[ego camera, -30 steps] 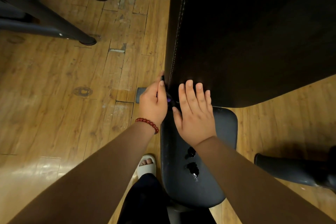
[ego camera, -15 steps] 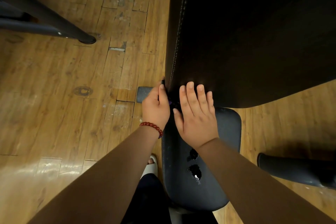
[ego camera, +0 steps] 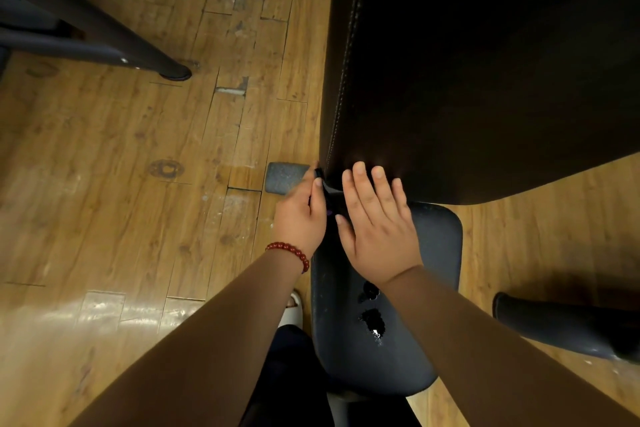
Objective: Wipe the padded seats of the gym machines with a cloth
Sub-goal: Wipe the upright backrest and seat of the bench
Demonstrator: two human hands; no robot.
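One left hand (ego camera: 299,218), one right hand (ego camera: 379,224), one cloth (ego camera: 326,189), two pads (ego camera: 485,80) (ego camera: 440,246), one bracelet (ego camera: 291,251).

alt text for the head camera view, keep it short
Seen from above, a person's left hand pinches a small dark item, possibly a cloth, at the bottom corner of a dark padded backrest, while the right hand lies flat beside it. Below is a torn grey seat over a wooden floor.

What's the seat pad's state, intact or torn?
Torn: two ragged dark holes show in the grey seat pad top surface.
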